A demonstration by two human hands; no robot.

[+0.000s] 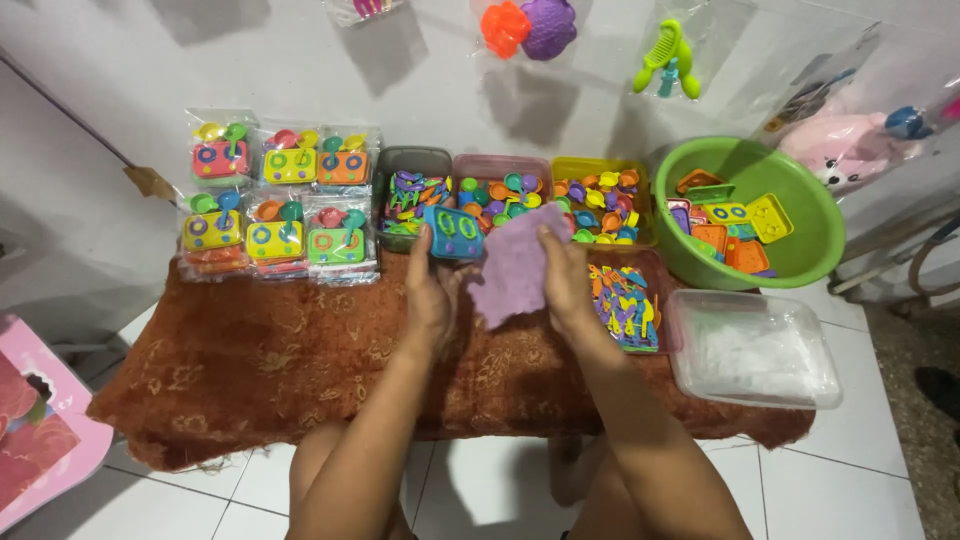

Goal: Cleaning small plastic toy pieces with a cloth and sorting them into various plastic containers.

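Nearest, the left hand [428, 295] pinched a blue toy [453, 232] at its fingertips, just beyond the palm; the right hand [565, 280] gripped a purple cloth [510, 265] between the two hands. With so light a pinch, rubbing might have knocked the toy into the trays [500, 195] just past the fingers, scattering small pieces.

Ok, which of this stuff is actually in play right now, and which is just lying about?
In hand:
- left hand holding the blue toy stove
- right hand holding the purple cloth

Lying about:
- bagged toy sets
- trays of small parts
- green basin of stoves
- clear lidded box
- brown table cover
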